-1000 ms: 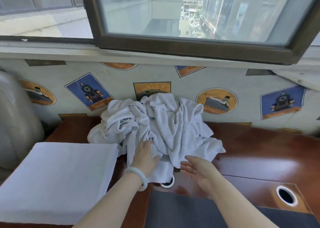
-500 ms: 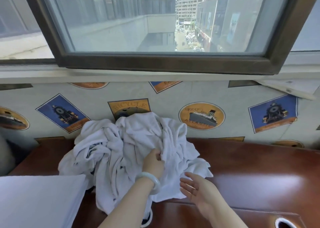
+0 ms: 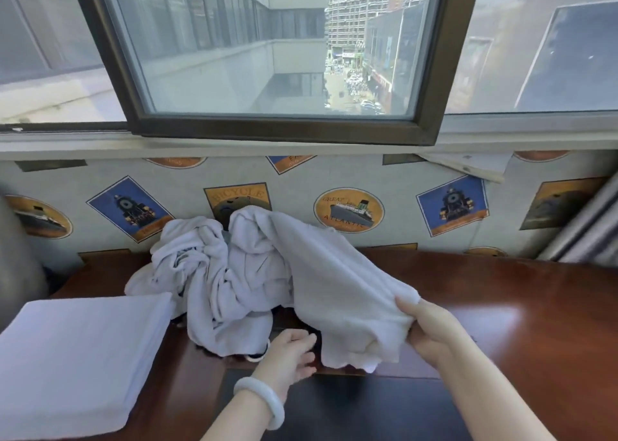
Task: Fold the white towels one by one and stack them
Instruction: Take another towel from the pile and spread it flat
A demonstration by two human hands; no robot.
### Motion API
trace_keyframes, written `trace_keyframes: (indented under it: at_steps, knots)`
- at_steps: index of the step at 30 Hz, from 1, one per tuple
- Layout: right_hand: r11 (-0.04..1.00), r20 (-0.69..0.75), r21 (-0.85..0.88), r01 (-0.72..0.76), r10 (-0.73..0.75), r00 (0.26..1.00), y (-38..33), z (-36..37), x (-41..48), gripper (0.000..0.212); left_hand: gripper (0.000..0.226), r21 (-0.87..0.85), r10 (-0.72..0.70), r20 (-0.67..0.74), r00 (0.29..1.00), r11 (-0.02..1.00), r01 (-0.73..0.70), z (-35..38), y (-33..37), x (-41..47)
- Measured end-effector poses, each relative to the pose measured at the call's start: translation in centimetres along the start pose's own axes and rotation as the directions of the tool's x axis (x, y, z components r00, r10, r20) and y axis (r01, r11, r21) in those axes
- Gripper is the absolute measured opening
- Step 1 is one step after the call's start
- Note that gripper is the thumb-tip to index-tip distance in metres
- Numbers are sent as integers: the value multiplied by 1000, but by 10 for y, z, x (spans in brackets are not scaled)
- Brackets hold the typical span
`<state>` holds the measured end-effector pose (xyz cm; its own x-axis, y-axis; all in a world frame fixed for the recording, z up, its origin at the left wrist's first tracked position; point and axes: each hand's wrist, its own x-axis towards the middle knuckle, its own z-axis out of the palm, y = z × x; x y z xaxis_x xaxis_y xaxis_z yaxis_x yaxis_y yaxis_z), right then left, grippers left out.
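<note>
Towel (image 3: 334, 283) soft, light, floppy. Right hand (image 3: 431, 333) grips near edge; left hand (image 3: 291, 353) loose, empty. Best hold: two corners, else sags.

Folded stack (image 3: 77, 357), left edge off-frame.

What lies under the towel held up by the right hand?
The right hand holds the towel up off the wooden desk; the left hand sits at the shadowed gap beneath. Its far end lies on the towel pile, hiding what it covers.
</note>
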<state>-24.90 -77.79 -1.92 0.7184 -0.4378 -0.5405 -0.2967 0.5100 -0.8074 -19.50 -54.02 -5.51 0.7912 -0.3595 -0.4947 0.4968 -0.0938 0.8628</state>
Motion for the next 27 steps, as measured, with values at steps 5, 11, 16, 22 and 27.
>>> trace_keyframes:
  at_steps: [5, 11, 16, 22, 27]
  knots:
    - [976, -112, -135, 173, -188, 976, -39, -137, -84, 25, 15, -170, -38, 32, 999, 984, 43, -3, -18, 6]
    - [952, -364, -306, -6, -111, 925, -41, -254, -92, 29, 25, -136, -200, 141, 970, 966, 219, 53, -79, -10]
    - [936, -374, -341, -91, -46, 926, 8, -278, -49, 14, 18, -48, -310, 215, 926, 944, 328, 127, -118, -16]
    - [766, -418, -643, 6, -358, 835, 108, -255, -43, 33, 40, -73, -358, 199, 912, 923, 378, 207, -148, 13]
    - [928, -104, 28, -372, 372, 922, 168, -237, -49, 6, 37, 128, -389, -116, 914, 907, 402, 246, -150, 32]
